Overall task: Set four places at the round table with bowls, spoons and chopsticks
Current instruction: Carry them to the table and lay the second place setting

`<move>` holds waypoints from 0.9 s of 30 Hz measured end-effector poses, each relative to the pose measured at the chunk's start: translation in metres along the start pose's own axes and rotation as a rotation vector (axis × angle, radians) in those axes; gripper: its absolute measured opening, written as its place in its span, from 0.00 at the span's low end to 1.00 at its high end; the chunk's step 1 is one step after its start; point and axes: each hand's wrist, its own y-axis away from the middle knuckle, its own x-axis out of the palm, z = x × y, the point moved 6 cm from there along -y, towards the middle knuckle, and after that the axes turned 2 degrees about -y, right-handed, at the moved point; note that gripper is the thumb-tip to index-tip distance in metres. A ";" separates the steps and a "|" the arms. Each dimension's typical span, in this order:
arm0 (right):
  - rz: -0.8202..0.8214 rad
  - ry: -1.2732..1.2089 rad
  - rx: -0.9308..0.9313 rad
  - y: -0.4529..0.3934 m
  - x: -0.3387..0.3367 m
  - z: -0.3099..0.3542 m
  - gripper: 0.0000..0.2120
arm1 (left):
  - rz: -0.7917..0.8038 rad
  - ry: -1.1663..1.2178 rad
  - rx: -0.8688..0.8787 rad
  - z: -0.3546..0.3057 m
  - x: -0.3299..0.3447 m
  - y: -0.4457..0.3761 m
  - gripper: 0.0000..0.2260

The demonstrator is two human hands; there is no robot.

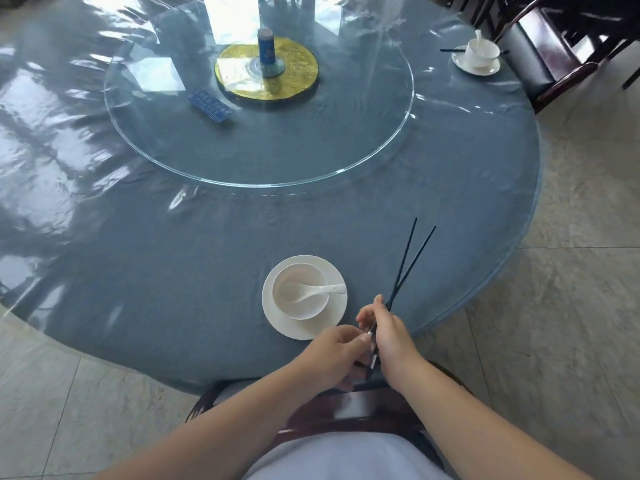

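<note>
Both hands, left hand (337,355) and right hand (389,336), are gripping the dark chopsticks (407,268) just right of the near bowl (300,295) with spoon (320,292); the blue can (266,51) label is unreadable

A glass turntable (398,109) is seen in the upper middle of the frame. At its centre a gold disc (298,72) is set, and a blue can (266,51) is stood upright on it. A blue card (209,106) is laid left of the disc. Dark wooden chairs (554,53) are placed at upper right; pale floor tiles (571,306) are shown at right.
</note>
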 end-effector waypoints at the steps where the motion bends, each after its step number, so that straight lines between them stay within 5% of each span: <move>1: 0.005 0.006 0.017 0.002 0.001 0.000 0.27 | 0.014 -0.038 0.008 -0.001 0.001 0.001 0.10; 4: 0.041 -0.027 0.111 0.007 0.005 -0.003 0.28 | 0.000 -0.129 0.011 -0.002 0.000 0.001 0.12; 11: 0.066 -0.023 0.092 -0.003 0.004 -0.002 0.27 | 0.112 0.328 -0.104 0.003 0.003 0.006 0.09; 18: -0.012 -0.170 0.179 -0.014 0.010 -0.008 0.25 | 0.183 0.326 -0.152 0.015 0.002 0.005 0.06; 27: 0.075 0.044 0.174 -0.027 0.017 -0.013 0.15 | 0.032 0.590 -0.282 0.041 -0.007 -0.015 0.07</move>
